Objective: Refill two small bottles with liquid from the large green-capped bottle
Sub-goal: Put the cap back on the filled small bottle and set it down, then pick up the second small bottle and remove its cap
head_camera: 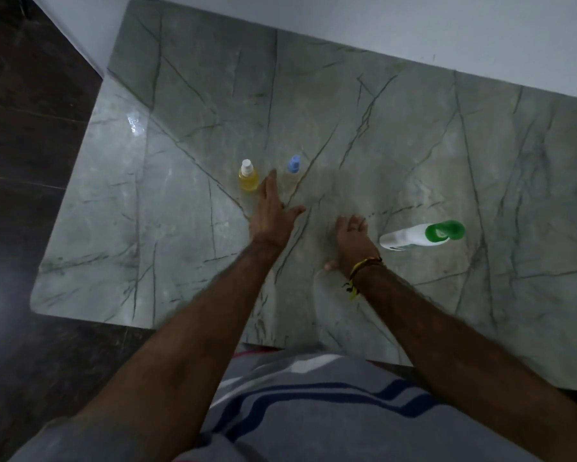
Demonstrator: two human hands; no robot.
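Observation:
A small white-capped bottle (247, 176) with yellow liquid stands on the marble table (397, 135). A small blue-capped bottle (293, 165), its clear body hard to make out, stands just right of it. My left hand (271, 213) stretches out flat with straight fingers, its fingertips between the two small bottles and holding nothing. The large white bottle with a green cap (422, 235) stands to the right. My right hand (352, 240) hovers open just left of that bottle, apart from it, with a thread band on the wrist.
The table's left edge borders a dark floor (30, 161). A white wall (380, 25) runs along the table's far side. My lap in striped cloth (314, 405) lies below the near edge.

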